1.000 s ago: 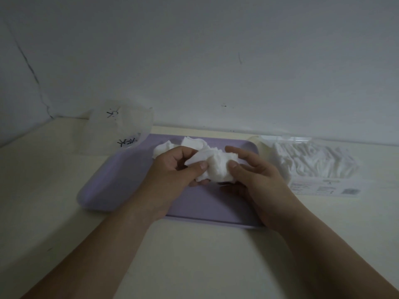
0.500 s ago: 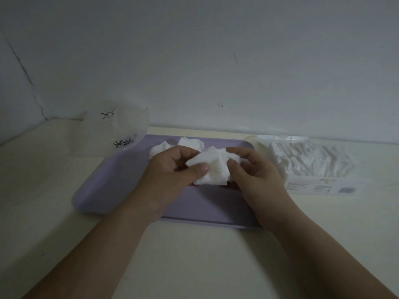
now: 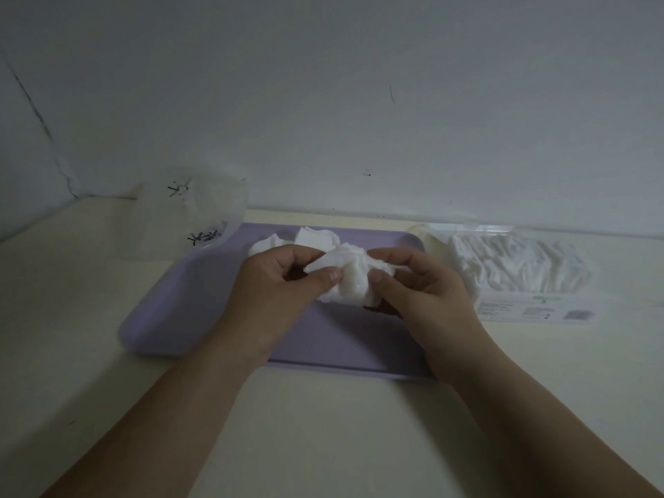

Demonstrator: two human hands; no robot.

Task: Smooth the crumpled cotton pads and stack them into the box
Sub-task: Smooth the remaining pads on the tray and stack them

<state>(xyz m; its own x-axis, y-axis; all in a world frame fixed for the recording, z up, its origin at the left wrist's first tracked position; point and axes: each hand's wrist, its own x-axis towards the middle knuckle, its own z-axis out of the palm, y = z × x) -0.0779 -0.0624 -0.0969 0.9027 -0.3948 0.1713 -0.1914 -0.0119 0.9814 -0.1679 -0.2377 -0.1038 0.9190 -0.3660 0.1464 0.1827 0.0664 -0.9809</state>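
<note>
A crumpled white cotton pad hangs just above the purple tray. My left hand pinches its left side between thumb and fingers. My right hand pinches its right side the same way. Behind my left hand, two more crumpled pads lie at the tray's far edge. A clear box filled with white pads stands to the right of the tray, its label facing me.
A translucent plastic lid or bag with black marks leans at the tray's far left corner. The cream table meets a grey wall right behind the tray and box.
Both hands keep their pinch on the same pad and have worked it slightly between the fingers. The view has shifted a little.
</note>
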